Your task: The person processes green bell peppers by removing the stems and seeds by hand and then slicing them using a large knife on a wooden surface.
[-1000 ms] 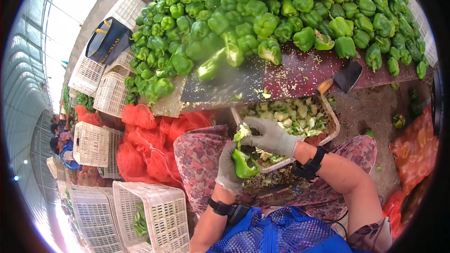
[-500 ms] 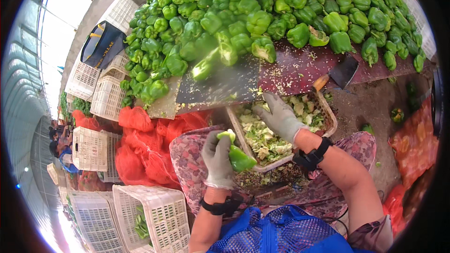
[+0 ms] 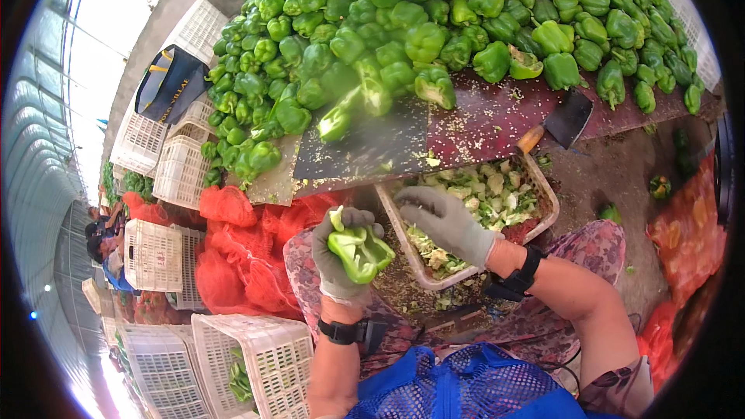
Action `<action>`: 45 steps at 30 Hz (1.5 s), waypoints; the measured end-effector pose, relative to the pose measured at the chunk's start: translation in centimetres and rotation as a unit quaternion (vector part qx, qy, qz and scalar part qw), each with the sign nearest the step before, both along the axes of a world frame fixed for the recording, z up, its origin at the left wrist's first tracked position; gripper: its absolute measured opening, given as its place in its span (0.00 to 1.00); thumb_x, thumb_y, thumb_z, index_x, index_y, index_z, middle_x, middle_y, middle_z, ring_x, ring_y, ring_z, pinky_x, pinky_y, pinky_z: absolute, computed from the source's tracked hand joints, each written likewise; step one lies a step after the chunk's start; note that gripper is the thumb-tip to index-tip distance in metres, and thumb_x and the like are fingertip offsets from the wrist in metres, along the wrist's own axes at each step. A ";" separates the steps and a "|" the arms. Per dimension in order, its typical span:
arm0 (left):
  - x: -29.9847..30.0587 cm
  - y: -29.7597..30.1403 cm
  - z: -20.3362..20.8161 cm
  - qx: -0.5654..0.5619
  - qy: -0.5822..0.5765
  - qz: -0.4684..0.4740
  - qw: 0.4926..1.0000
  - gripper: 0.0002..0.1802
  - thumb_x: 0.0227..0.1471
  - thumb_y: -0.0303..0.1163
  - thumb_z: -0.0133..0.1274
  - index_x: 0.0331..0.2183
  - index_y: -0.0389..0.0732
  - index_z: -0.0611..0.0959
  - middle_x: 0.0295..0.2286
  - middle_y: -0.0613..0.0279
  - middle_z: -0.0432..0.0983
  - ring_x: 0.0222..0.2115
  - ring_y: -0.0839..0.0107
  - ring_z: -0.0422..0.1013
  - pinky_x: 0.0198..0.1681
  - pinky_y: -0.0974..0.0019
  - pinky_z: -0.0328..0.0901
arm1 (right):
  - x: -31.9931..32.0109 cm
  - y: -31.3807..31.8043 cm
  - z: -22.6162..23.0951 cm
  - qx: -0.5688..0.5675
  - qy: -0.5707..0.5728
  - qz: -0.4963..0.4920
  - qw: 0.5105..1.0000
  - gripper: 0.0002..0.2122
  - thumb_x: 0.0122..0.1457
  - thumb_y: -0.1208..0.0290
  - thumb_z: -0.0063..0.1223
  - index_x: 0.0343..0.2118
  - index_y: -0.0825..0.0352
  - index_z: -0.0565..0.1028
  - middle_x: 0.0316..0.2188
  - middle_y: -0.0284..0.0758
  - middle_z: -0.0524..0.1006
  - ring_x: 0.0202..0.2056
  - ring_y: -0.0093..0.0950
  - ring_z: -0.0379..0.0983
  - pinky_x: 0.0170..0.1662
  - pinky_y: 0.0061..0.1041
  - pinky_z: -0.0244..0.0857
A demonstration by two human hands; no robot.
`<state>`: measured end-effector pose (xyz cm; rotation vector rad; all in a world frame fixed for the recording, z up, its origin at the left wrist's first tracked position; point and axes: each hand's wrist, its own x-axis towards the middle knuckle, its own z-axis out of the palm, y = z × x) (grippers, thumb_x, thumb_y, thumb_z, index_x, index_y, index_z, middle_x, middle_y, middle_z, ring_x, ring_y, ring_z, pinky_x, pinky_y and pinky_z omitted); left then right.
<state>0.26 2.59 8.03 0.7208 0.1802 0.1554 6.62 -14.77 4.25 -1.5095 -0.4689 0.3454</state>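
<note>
Pepper [image 3: 363, 254] sits clamped in left fingers [image 3: 358, 218], right fingers [image 3: 424, 199] (apart) over a tray [image 3: 402, 239] of scraps [image 3: 506, 195].

The held pepper [image 3: 362, 257] is bright green, paler inside; gloves [image 3: 456, 226] grey, trousers [image 3: 593, 252] pink floral, vest [image 3: 466, 388] blue, nets [image 3: 233, 252] red, tabletop [image 3: 497, 130] maroon and black.

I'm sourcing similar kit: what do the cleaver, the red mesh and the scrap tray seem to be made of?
Cleaver: likely steel, judging by the flat, dark, dull blade; its orange-brown handle is probably wood.
Red mesh: likely plastic netting, given the open weave and soft folds; finish unclear.
Scrap tray: probably moulded plastic, matte, from its pale rounded rim.
</note>
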 end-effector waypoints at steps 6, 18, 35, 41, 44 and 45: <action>-0.9 0.2 -1.1 -0.070 -0.043 0.054 0.995 0.14 0.49 0.41 0.46 0.23 0.41 0.69 0.24 0.62 0.62 0.30 0.66 0.58 0.41 0.63 0.56 | -1.9 0.5 2.6 -0.010 -0.305 0.041 0.952 0.12 0.52 0.69 0.59 0.39 0.62 0.76 0.26 0.37 0.76 0.27 0.37 0.72 0.31 0.34 0.67; -2.4 -1.5 -1.2 0.112 0.065 0.058 0.990 0.16 0.55 0.37 0.41 0.36 0.35 0.75 0.35 0.49 0.76 0.36 0.61 0.73 0.45 0.59 0.68 | -3.2 0.8 3.3 -0.267 -0.472 0.039 0.840 0.13 0.52 0.59 0.55 0.33 0.63 0.72 0.27 0.34 0.72 0.32 0.32 0.73 0.36 0.31 0.65; -7.1 3.2 2.8 0.219 0.151 0.237 0.935 0.11 0.54 0.40 0.47 0.30 0.44 0.77 0.26 0.63 0.75 0.27 0.70 0.72 0.34 0.67 0.68 | -1.4 1.2 -0.3 -0.146 -0.178 0.133 0.964 0.14 0.58 0.57 0.48 0.41 0.59 0.75 0.36 0.38 0.78 0.39 0.39 0.75 0.45 0.35 0.68; -20.3 19.5 7.7 0.417 0.221 0.553 0.687 0.10 0.51 0.32 0.48 0.35 0.39 0.79 0.27 0.66 0.71 0.30 0.72 0.68 0.39 0.67 0.64 | 4.5 0.4 -1.7 -0.426 -0.168 0.125 0.880 0.15 0.62 0.59 0.44 0.45 0.65 0.71 0.38 0.42 0.76 0.39 0.38 0.75 0.43 0.35 0.68; -21.8 19.1 8.9 0.331 0.275 0.503 0.749 0.07 0.46 0.36 0.50 0.28 0.44 0.75 0.23 0.68 0.67 0.26 0.69 0.66 0.33 0.63 0.65 | 7.8 1.1 -1.4 -0.477 -0.168 0.039 0.862 0.19 0.62 0.60 0.45 0.51 0.67 0.67 0.45 0.44 0.72 0.43 0.36 0.71 0.45 0.34 0.69; -19.9 17.2 9.2 0.225 0.280 0.415 0.836 0.10 0.41 0.43 0.52 0.19 0.51 0.71 0.18 0.69 0.65 0.22 0.66 0.66 0.26 0.59 0.66 | 8.9 0.9 -1.3 -0.477 -0.191 -0.035 0.858 0.21 0.61 0.61 0.46 0.53 0.67 0.65 0.46 0.45 0.71 0.44 0.36 0.70 0.46 0.33 0.69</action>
